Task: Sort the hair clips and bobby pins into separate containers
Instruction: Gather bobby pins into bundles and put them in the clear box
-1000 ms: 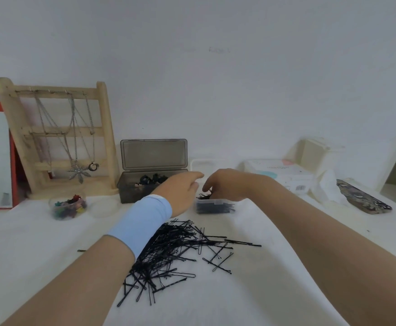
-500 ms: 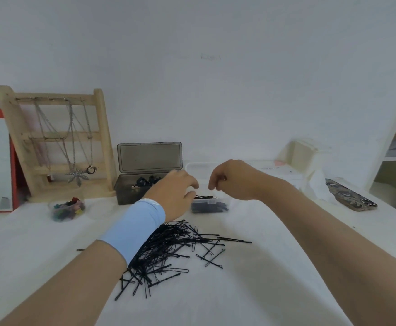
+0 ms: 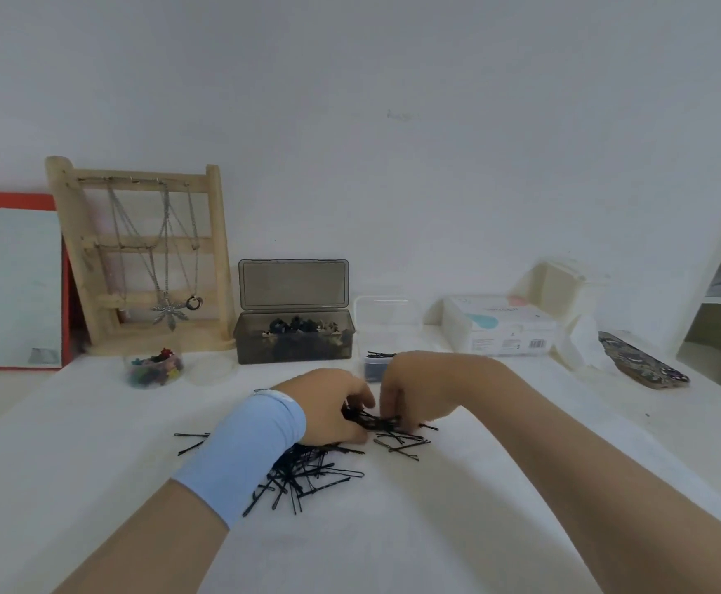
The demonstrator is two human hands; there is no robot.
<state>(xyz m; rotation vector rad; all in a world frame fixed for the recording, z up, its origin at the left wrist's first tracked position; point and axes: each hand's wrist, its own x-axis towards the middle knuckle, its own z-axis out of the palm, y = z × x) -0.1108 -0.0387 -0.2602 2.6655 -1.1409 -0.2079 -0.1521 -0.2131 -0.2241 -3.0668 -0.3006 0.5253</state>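
Head view: my left grip [image 3: 333, 407] and right grip [image 3: 418, 390], fingers curled, seemingly pinch one bunch of bobby pins [image 3: 307, 469] on the counter [image 3: 93, 465], gathering them to travel together to the pin box [image 3: 372, 370] at twelve o'clock.

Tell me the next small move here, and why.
Probably lift the gathered bunch and carry it to the small clear box just behind the hands. The left hand and right hand both pinch a cluster of bobby pins on the white table, and that box stands open with black pins already in it.
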